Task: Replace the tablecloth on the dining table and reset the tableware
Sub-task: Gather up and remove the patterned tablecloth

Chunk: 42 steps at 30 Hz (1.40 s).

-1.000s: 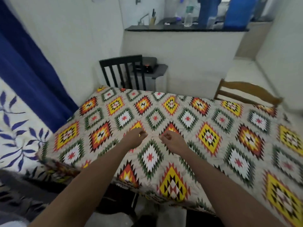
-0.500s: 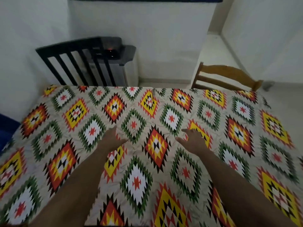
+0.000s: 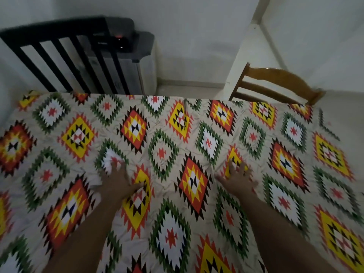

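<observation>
In the head view, a cream fabric tablecloth printed with red, yellow, green and black diamond motifs (image 3: 197, 134) lay spread over the whole dining table, reaching from the near edge of the frame to the far edge by the wall. The left hand (image 3: 118, 180) lay palm down on the cloth left of centre, its fingers extended and loosely spread, their tips blurred over a white and green diamond. The right hand (image 3: 236, 179) lay palm down right of centre, well apart from the left, fingers splayed flat against the fabric, gripping nothing. Fine creases showed in the cloth between the two hands. Beyond the far edge stood a black slatted wooden chair (image 3: 59, 56) at the left, a grey and black boxy appliance (image 3: 134, 62) just behind it, and a brown curved-back wooden chair (image 3: 275, 85) at the right.
</observation>
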{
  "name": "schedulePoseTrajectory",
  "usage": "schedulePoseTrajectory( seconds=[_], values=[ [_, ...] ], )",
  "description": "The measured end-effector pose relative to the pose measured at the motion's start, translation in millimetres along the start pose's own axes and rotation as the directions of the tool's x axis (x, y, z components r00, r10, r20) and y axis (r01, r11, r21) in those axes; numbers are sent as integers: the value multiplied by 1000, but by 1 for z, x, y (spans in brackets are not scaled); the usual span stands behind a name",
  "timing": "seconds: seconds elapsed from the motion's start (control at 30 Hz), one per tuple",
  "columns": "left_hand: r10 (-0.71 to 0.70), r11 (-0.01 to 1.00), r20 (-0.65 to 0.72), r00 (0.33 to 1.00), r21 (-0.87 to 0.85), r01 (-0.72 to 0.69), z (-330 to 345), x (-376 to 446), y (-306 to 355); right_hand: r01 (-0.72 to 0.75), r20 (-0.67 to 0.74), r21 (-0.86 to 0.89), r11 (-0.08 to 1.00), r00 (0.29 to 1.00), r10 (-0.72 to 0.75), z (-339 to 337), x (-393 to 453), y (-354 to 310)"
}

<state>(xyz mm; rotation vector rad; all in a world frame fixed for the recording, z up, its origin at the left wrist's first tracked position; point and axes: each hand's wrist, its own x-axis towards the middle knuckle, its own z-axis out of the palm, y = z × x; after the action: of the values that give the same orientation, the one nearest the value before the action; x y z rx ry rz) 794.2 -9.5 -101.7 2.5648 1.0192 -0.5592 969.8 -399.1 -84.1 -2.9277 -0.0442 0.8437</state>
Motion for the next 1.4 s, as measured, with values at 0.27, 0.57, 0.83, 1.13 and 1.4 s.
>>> schedulePoseTrajectory(
  seconds=[0.27,0.57,0.83,1.13,1.4],
  values=[
    [405,883,173,898,180,-433,23,-53,136,121,90,55,991,988,-125,6,-23,-58],
    [660,747,37,750,-143,-650,48,-103,178,404,155,203,892,886,-437,-5,-51,-75],
    [291,932,56,955,-241,-270,25,-50,187,357,-243,202,912,920,-307,-77,10,16],
    [76,997,273,959,-23,-72,48,-40,232,-10,-159,-11,1000,987,8,-115,122,132],
    [46,991,266,963,107,-77,42,-34,239,-212,-377,86,974,898,228,-95,167,171]
  ],
)
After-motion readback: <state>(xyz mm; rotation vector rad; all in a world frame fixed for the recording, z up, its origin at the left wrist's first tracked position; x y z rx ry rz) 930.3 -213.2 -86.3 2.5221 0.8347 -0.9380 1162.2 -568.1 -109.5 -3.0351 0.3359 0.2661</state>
